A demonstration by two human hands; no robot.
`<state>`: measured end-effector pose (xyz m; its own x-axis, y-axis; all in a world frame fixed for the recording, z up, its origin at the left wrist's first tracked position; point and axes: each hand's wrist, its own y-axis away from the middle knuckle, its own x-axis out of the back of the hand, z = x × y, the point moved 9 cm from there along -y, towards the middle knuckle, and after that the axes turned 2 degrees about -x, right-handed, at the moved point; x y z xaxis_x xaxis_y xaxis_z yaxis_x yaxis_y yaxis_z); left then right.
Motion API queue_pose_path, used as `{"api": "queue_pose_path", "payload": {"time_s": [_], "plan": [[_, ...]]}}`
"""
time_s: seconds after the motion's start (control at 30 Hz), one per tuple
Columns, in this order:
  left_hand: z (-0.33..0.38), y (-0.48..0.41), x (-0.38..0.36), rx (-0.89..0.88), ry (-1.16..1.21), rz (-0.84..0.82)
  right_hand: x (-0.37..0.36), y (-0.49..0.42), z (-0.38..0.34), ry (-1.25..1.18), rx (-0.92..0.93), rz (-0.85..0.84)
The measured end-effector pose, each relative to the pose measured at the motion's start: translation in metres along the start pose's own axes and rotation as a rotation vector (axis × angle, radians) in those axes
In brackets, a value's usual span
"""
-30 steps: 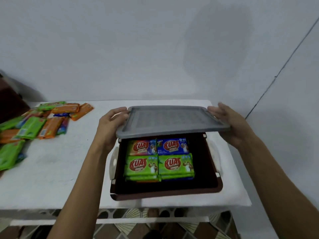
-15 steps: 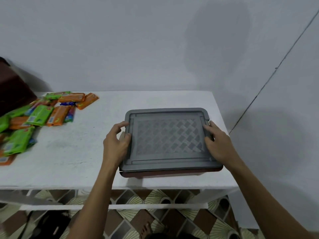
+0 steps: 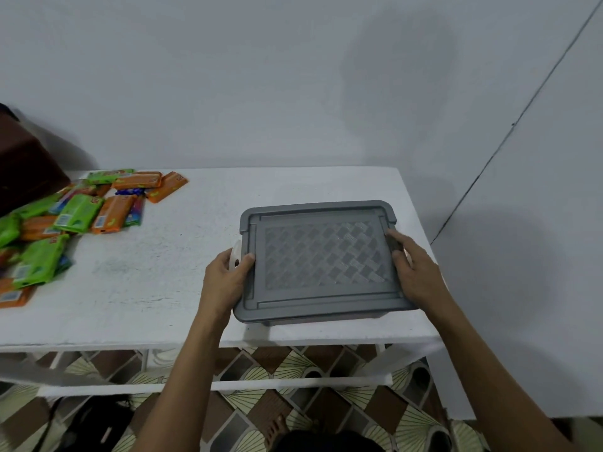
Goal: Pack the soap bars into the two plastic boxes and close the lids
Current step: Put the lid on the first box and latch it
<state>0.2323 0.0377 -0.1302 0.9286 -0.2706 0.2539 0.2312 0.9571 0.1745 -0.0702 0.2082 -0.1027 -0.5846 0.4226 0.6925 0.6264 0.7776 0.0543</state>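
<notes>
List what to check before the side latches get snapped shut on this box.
1. Grey lid sits level, edges flush all round: ok.
2. Left hand grips the white latch: ok.
3. Right-side latch position, hidden under the right hand: cannot tell.
4. Nothing overhangs the table edge: ok.
5. All soap bars packed: not ok, many lie loose at the table's left.

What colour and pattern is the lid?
Grey lid with a basket-weave centre panel; head view.
</notes>
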Motion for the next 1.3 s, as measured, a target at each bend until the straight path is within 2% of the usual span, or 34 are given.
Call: {"api": "queue_pose_path", "payload": {"time_s": [0.07,0.2,0.33,0.43,0.67,0.93,1.3], "plan": [[0.001,0.002,0.002,-0.021,0.003,0.026,0.001,0.002,0.003,-0.107,-0.069,0.010],[0.009,0.005,0.008,-0.095,-0.139,0.105,-0.003,0.006,0.025,-0.412,-0.288,0.006],[0.020,0.009,0.006,-0.187,-0.299,0.100,0.000,0.011,0.024,-0.541,-0.279,0.049],[0.019,0.011,0.002,-0.171,-0.355,0.046,0.007,0.012,0.012,-0.449,-0.181,0.079],[0.023,0.015,-0.005,-0.196,-0.457,-0.003,0.003,0.011,-0.006,-0.167,0.011,0.009],[0.027,0.003,-0.006,-0.224,-0.379,0.029,0.005,0.005,-0.011,-0.083,0.029,0.070],[0.057,-0.081,-0.047,-0.264,-0.475,-0.004,0.020,-0.071,-0.024,0.021,0.060,0.152]]}}
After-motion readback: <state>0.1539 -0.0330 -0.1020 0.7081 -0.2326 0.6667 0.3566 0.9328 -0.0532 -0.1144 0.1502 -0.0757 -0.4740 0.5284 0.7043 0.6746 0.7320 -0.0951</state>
